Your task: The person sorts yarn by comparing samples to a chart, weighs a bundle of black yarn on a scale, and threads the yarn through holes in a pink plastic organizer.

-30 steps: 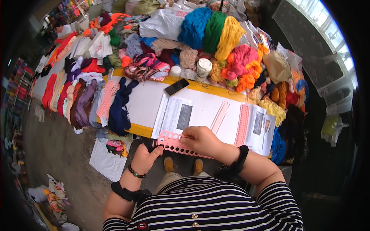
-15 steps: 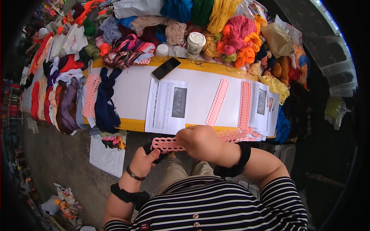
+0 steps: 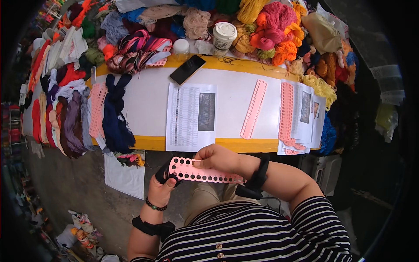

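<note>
In front of my body, below the table's near edge, I hold a pink perforated thread card (image 3: 205,174) with two rows of holes. My right hand (image 3: 214,157) pinches its upper edge, thumb on the face, and the card's right end reaches under my right wrist. At the card's left end my left hand (image 3: 160,188) is closed on a dark bundle that looks like yarn (image 3: 163,173). The thumb presses it beside the card's lower left corner. My left fingers are mostly hidden.
The table (image 3: 148,105) bears a printed chart (image 3: 185,131), a phone (image 3: 187,70), another pink card (image 3: 254,109) and stacked pink cards (image 3: 286,113) by papers. Navy yarn (image 3: 117,118) hangs over the near edge. Behind stand a lidded cup (image 3: 224,37) and heaped coloured yarn (image 3: 279,26).
The card has turned its face up more, and its right end has come off the table toward my body. My right hand has shifted slightly left; the view has shifted a little.
</note>
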